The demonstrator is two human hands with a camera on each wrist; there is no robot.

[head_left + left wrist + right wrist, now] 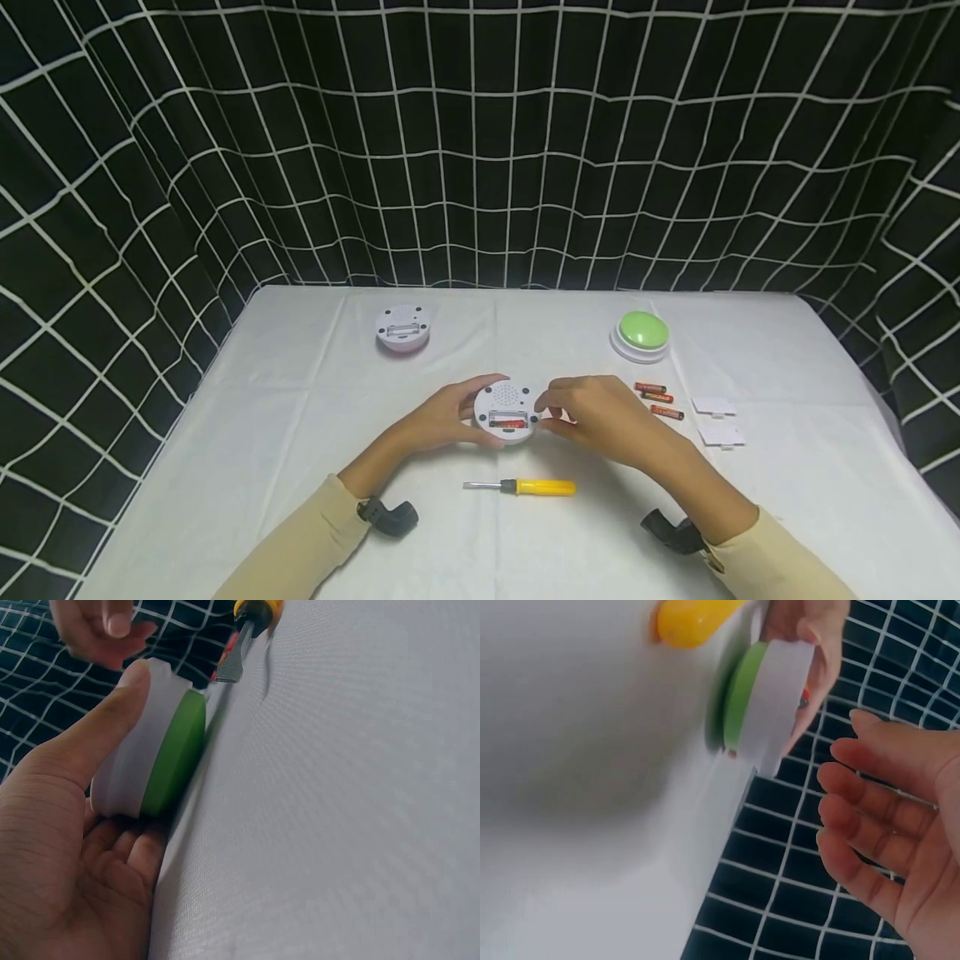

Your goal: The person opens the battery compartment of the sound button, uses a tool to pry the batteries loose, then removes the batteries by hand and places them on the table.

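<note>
The left hand (438,419) grips a round button (504,395) between thumb and fingers at its rim, the green cap (177,761) turned down toward the bench (225,500). The right hand (600,414) hovers just beside the button's right rim, its fingers loosely bent and slightly spread, with nothing visible between them. In the upturned battery bay, one red battery (507,424) lies along the near side, and the far slot looks bare.

For work at this bay, a steady left grip that keeps the thumb off the bay seems best; the right hand would do well to match a battery's ends to the contacts and press its spring end first, since a loose one could pop out.

Beyond the right hand's wrist, to its right, lie three batteries (657,398) and two white covers (722,436). The screwdriver (545,487) lies on the person's side of both hands, where a dipping wrist might nudge it. Left of the left hand the bench offers broad open room; its far edge, below the netted curtain (471,125), is well beyond both hands
</note>
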